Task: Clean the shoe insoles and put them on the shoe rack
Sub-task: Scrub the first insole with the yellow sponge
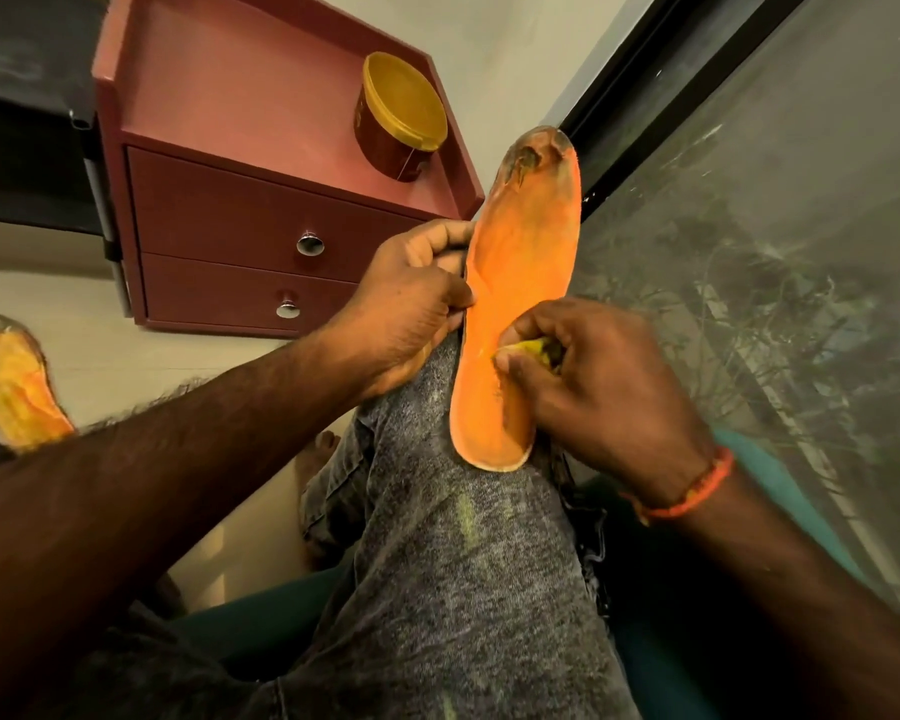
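While his left hand (411, 298) pinches the insole (515, 304) on his knee, right-hand fingers (510, 362) squeeze a cloth (533, 349); hard scrubbing could tear that worn toe.

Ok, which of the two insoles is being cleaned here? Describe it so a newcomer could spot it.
Start at the red drawer unit against the wall. Just right of it, an orange insole stands on the person's knee, held by both hands. Unlike the other insole lying alone at the far left edge, this one is being rubbed with a yellow cloth.
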